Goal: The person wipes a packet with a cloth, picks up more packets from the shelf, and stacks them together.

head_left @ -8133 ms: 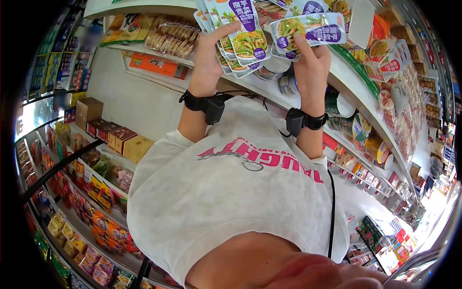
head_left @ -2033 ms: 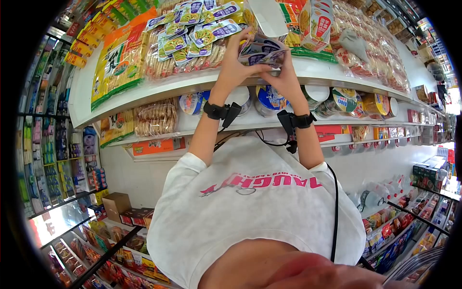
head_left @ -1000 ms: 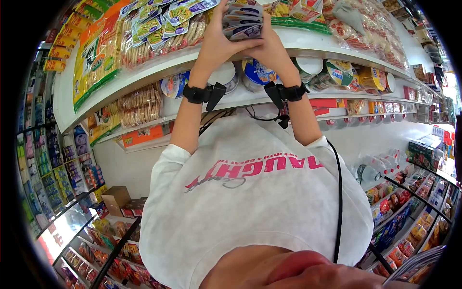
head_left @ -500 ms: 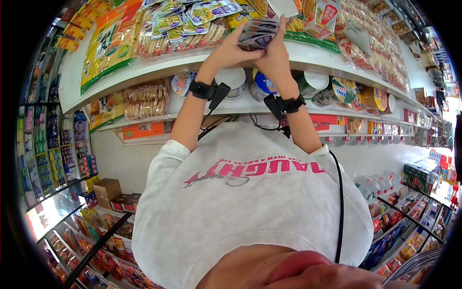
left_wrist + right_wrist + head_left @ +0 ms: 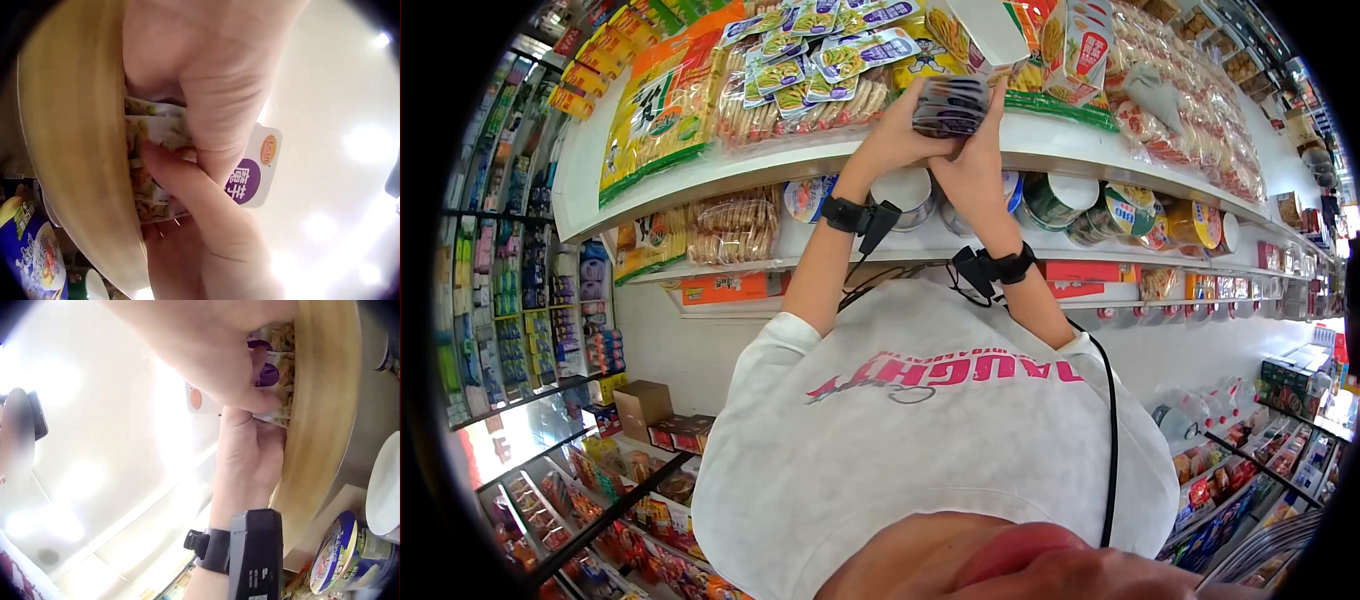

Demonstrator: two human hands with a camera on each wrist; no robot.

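Both hands hold one bundle of snack packets point(image 5: 950, 108), gathered into a stack with its edges facing the head camera, at the front edge of the upper shelf. My left hand point(image 5: 894, 140) grips its left side and my right hand point(image 5: 978, 175) its right. In the left wrist view, thumbs cross in front of the packets point(image 5: 159, 134), which show vegetable pictures and a purple label; one packet's corner sticks up past the fingers. The right wrist view shows the same packets point(image 5: 284, 375) partly covered by fingers. More loose packets point(image 5: 865, 55) lie spread on bagged noodles to the left.
A white-flapped carton point(image 5: 990, 40) stands just behind the hands, with another printed box point(image 5: 1080, 50) to its right. Yellow noodle bags point(image 5: 660, 110) lie at left, bagged goods point(image 5: 1190, 110) at right. Instant noodle tubs point(image 5: 1060, 198) fill the shelf below the shelf edge point(image 5: 800, 165).
Eight seconds ago each hand held separate fanned packets; now both hold one gathered stack, and loose packets lie on the noodles. Lately the stack has shifted slightly while staying between the hands.
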